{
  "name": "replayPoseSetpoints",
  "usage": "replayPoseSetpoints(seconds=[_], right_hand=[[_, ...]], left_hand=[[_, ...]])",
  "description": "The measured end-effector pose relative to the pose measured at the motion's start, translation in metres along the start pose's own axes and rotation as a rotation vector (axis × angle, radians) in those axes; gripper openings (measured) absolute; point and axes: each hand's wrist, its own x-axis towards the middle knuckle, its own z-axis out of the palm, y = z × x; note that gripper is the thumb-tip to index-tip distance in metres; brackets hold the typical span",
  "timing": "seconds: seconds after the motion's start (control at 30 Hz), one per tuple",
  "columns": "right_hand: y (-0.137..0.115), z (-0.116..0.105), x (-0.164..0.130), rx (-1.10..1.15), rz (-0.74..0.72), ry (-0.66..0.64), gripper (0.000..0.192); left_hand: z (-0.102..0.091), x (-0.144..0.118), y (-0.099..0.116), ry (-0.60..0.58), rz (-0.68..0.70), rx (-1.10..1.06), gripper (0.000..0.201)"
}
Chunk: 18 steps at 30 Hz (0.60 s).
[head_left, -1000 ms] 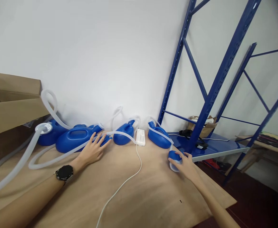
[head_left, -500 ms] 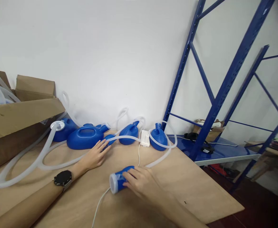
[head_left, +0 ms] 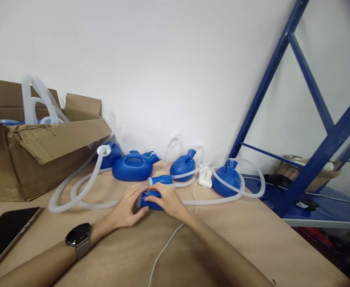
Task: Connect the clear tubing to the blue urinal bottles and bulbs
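My right hand is closed over a short blue urinal funnel lying on its side on the wooden table. My left hand curls round the funnel's clear-rimmed left end, thumb in front and fingers behind. A translucent hose runs right from behind my right hand towards a blue urinal bottle. Just beyond my hands lies a second blue funnel, its hose leading to another blue bottle. A handled blue bottle lies on its side behind my left hand.
An open cardboard box holding hoses and blue bottles stands at left, near a capped blue bottle. A dark tablet-like device lies front left. A white power strip trails a cable. Blue shelving stands at right.
My right hand has moved the funnel left and away from me. My left hand has left the second funnel and come to the held one's rim. The view has turned left.
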Motion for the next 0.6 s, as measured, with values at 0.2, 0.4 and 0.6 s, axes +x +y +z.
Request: replayPoseSetpoints(seconds=[0.2, 0.4, 0.6], right_hand=[[-0.005, 0.004, 0.027, 0.212, 0.116, -0.130, 0.026], [-0.007, 0.003, 0.035, 0.177, 0.195, -0.125, 0.026], [-0.005, 0.006, 0.036, 0.155, 0.218, -0.099, 0.026]], left_hand=[[0.002, 0.002, 0.008, 0.029, -0.190, -0.150, 0.040], [-0.009, 0.006, 0.014, 0.011, -0.433, -0.236, 0.061], [-0.029, 0.013, 0.025, -0.107, -0.551, -0.383, 0.047]])
